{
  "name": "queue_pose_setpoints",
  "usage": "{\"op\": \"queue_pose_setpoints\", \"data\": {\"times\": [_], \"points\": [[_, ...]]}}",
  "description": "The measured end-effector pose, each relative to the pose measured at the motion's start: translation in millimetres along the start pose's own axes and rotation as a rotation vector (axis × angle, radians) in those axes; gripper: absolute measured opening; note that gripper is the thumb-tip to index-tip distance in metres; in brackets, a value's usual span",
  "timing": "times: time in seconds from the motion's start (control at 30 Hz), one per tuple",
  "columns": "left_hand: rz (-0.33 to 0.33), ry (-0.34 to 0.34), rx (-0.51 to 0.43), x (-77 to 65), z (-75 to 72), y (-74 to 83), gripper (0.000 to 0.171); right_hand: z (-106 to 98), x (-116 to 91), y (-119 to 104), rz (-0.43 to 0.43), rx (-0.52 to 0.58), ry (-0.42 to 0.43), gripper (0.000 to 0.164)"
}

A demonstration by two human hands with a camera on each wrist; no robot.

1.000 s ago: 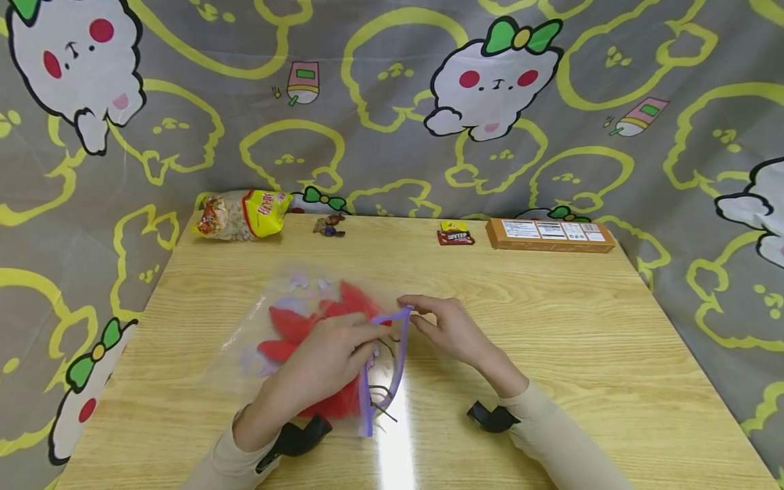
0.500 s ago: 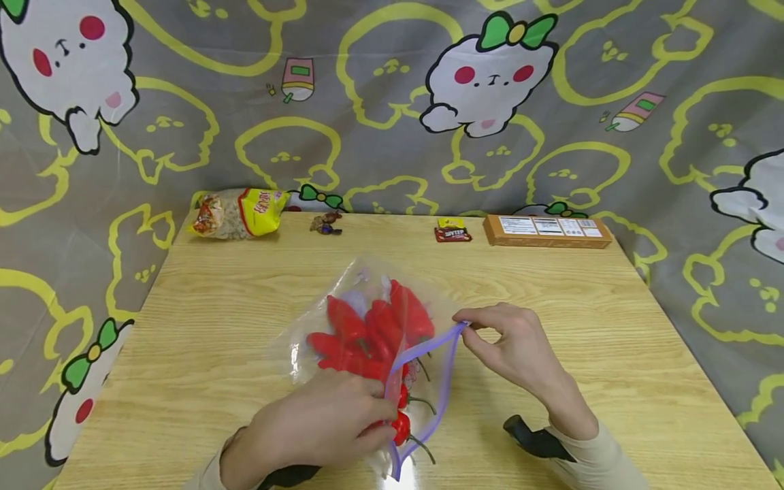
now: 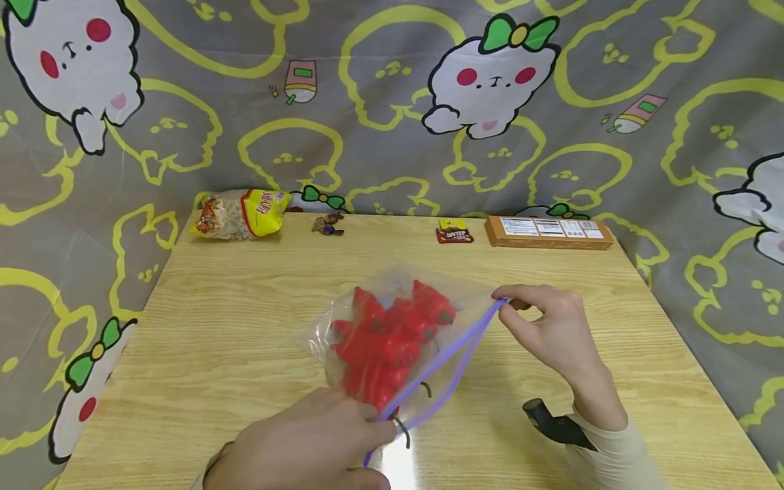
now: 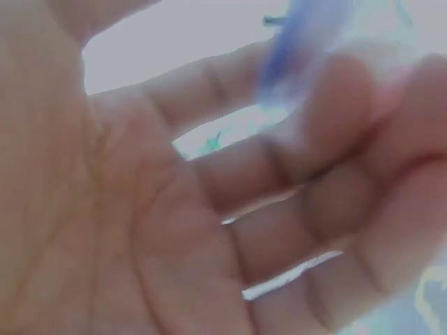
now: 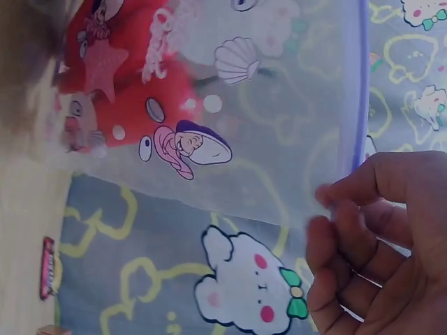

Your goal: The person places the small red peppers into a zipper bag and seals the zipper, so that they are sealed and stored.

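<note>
A clear zip bag (image 3: pixel 478 289) with a purple zip strip leans between my two hands, full of red peppers (image 3: pixel 398 333) with green stems. A stem or two pokes out past the strip. My right hand (image 3: pixel 551 330) pinches the upper right corner of the mouth between thumb and fingertips. Blurred, my left hand (image 3: pixel 306 442) is at the lower left end of the mouth, its index finger over the strip. In the left wrist view the strip (image 4: pixel 286 56) crosses that hand's fingers (image 4: pixel 237 181). The right wrist view shows printed shells and a starfish (image 5: pixel 105 70) on the bag.
Along the table's back edge lie a yellow-ended snack bag (image 3: pixel 241 214), several small wrapped sweets (image 3: pixel 327 224), a dark red bar (image 3: pixel 454 235) with a yellow packet (image 3: pixel 452 223), and a long orange-brown box (image 3: pixel 548 233). A cartoon-print cloth (image 3: pixel 392 82) hangs behind.
The bag has shifted right and its mouth is stretched longer. My right hand has moved right with its corner, and my left hand has moved down toward the near edge. The peppers have bunched together.
</note>
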State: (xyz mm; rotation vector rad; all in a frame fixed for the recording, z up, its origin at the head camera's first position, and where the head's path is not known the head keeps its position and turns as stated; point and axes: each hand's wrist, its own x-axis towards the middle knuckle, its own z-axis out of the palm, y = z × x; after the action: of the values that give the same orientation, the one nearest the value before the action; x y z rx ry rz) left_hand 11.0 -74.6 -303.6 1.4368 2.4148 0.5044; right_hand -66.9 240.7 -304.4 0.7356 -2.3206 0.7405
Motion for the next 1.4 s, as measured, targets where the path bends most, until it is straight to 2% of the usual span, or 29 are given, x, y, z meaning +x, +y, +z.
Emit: {"op": "queue_pose_setpoints", "data": {"times": [0.1,0.27,0.37,0.43,0.5,0.57,0.63,0.7,0.77,0.87,0.97,1.03,1.1,1.2,1.33,1.4], "points": [[-0.021,0.192,0.040,-12.8,-13.7,-2.4,0.022,-10.1,6.4,-0.5,-0.011,0.036,0.054,0.020],[0.009,0.604,0.182,-20.4,-35.6,-12.0,0.010,-25.1,26.4,-18.8,0.000,0.098,0.110,0.013],[0.036,0.735,0.147,-19.7,-52.9,-23.3,0.015,-30.3,36.5,-17.3,0.042,0.146,0.107,0.011],[0.060,0.801,0.114,-18.5,-63.2,-32.6,0.018,-30.9,41.4,-11.4,0.077,0.228,0.094,0.012],[0.074,0.869,0.084,-16.1,-71.9,-41.7,0.011,-30.9,48.0,-12.4,0.120,0.350,0.086,0.011],[0.067,0.920,0.048,-13.1,-76.9,-50.5,0.007,-29.0,51.7,-13.1,0.153,0.523,0.080,0.011],[0.014,0.957,-0.026,-10.8,-79.9,-58.9,0.019,-25.7,53.7,-13.1,0.191,0.669,0.084,0.011],[-0.064,0.970,-0.132,-9.0,-81.0,-68.1,0.032,-20.6,54.3,-11.4,0.240,0.760,0.074,0.011],[-0.153,0.962,-0.247,-7.5,-80.3,-77.7,0.038,-13.4,53.1,-8.1,0.303,0.781,0.042,0.012],[-0.274,0.924,-0.350,-5.0,-77.5,-91.2,0.033,-1.6,49.7,-2.3,0.407,0.785,-0.053,0.014],[-0.315,0.914,-0.429,-1.9,-74.0,-102.1,0.026,6.2,46.6,2.5,0.454,0.764,-0.117,0.016],[-0.305,0.935,-0.469,-1.0,-72.7,-106.6,0.022,8.3,46.1,4.8,0.442,0.705,-0.108,0.016],[-0.295,0.963,-0.461,-1.6,-71.9,-109.7,0.017,9.0,46.6,6.6,0.419,0.656,-0.075,0.014],[-0.303,0.997,-0.384,-3.2,-71.3,-114.5,0.010,10.0,47.4,9.6,0.387,0.620,-0.031,0.010],[-0.333,0.999,-0.287,-4.9,-70.6,-118.9,0.010,12.0,47.4,14.0,0.366,0.632,-0.022,0.017],[-0.338,0.992,-0.255,-5.0,-70.8,-118.6,0.011,12.6,47.2,16.0,0.356,0.630,-0.034,0.015]]}}
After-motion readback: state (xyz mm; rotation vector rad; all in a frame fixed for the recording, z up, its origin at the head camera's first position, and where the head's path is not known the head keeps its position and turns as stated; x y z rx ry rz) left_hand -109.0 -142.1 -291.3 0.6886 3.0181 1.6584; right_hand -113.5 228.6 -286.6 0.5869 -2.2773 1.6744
